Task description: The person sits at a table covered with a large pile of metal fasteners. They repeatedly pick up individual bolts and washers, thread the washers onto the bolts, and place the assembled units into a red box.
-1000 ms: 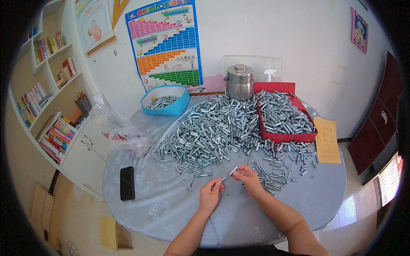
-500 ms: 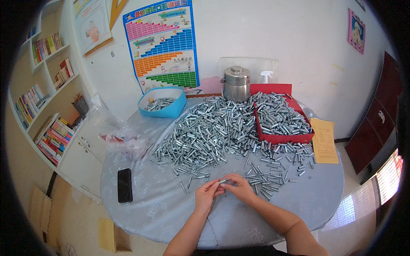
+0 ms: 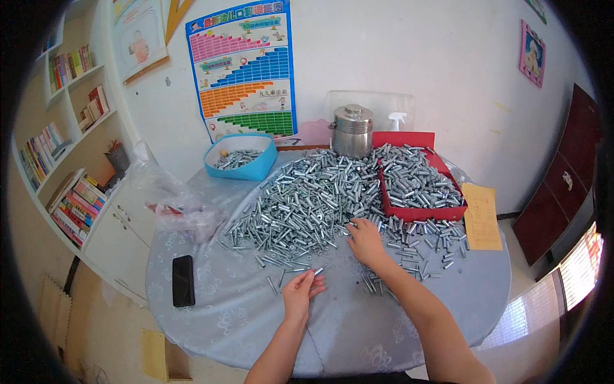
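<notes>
A big heap of silver metal bolts (image 3: pixel 307 205) covers the middle of a round table (image 3: pixel 236 320). My left hand (image 3: pixel 302 291) hovers near the table's front and pinches one small silver bolt (image 3: pixel 318 271) between its fingertips. My right hand (image 3: pixel 366 242) reaches forward, palm down, with its fingers resting on the loose bolts at the heap's near edge. Whether it grips one of them is hidden under the fingers.
A red tray (image 3: pixel 448 212) full of bolts stands at the right, a blue bowl (image 3: pixel 246 169) with more at the back left. A steel pot (image 3: pixel 352 131), a crumpled plastic bag (image 3: pixel 173 205), a black phone (image 3: pixel 183 280) and a yellow envelope (image 3: pixel 481 217) also lie here.
My hands were together over one bolt; now they are apart. The right hand has gone forward onto the heap, while the left keeps the bolt.
</notes>
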A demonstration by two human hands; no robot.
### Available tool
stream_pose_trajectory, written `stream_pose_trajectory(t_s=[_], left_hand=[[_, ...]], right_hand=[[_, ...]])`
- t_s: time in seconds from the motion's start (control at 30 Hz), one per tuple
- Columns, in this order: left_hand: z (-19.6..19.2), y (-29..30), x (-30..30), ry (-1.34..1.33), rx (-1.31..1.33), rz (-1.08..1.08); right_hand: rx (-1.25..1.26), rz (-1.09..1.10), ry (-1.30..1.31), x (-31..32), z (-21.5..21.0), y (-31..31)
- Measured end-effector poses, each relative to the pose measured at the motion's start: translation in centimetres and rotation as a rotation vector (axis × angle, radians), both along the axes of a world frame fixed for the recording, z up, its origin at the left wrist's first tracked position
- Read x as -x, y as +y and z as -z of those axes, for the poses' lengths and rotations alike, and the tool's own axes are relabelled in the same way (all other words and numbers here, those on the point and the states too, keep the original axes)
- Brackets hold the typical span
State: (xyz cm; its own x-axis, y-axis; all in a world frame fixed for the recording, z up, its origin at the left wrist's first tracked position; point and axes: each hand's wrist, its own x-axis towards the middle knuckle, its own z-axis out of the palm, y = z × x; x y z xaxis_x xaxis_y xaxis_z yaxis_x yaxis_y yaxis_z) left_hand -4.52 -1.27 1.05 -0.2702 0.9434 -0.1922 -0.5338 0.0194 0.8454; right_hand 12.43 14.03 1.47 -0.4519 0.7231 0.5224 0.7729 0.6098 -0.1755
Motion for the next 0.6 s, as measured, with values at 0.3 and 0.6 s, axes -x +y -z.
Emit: stream_pose_trajectory(t_s=[0.3,0.6], left_hand=[[0.0,-0.1,0.2,-0.004,0.003,-0.024],[0.3,0.4,0.4,-0.020,0.011,-0.018]], right_hand=[[0.187,-0.203,0.120,1.6,0.7,-1.2],[-0.094,-0.199,0.008,4.5,0.4,5.3]])
